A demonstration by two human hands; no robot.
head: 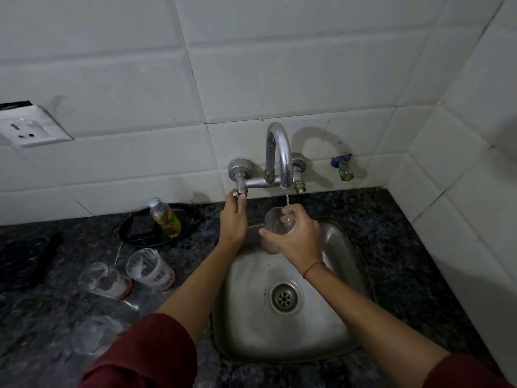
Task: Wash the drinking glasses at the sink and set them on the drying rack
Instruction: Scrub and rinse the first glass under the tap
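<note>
Sink basin (pixel 251 331) sits nearest, soapy glasses (pixel 151 268) waiting on the granite counter (pixel 36 312) to its left. Over the basin, right hand (pixel 299 242) has its fingers wrapped round a clear glass (pixel 277 222), tilted under the faucet (pixel 279 152) stream. Left hand (pixel 233 219) pinches the tap knob (pixel 239 194).

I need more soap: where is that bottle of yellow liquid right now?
Head view, left of the sink: the bottle stands tilted on the black tray, behind the soapy glasses.
</note>
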